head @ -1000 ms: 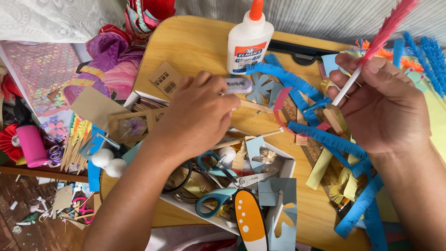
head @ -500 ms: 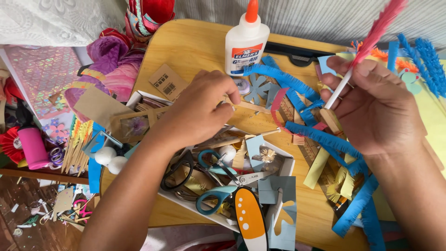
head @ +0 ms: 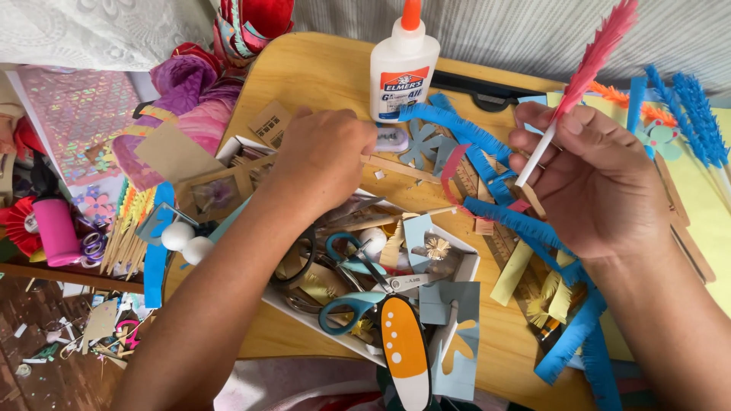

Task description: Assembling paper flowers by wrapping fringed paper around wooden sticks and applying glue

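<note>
Right hand (head: 601,183) pinched a white stick with pink fringed paper (head: 590,65); left hand (head: 320,156) gripped a small grey oblong object (head: 392,138) just below the white, orange-capped glue bottle (head: 403,65) bearing a red-and-blue label.

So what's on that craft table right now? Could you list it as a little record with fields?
left hand: reaching toward a small grey object, contact unclear
right hand: holds a stick topped with red fringed paper
glue bottle: upright, behind the left hand
scissors: blue-handled, in the white tray
blue fringe strips: spread under the right hand
table: wooden, cluttered
</note>
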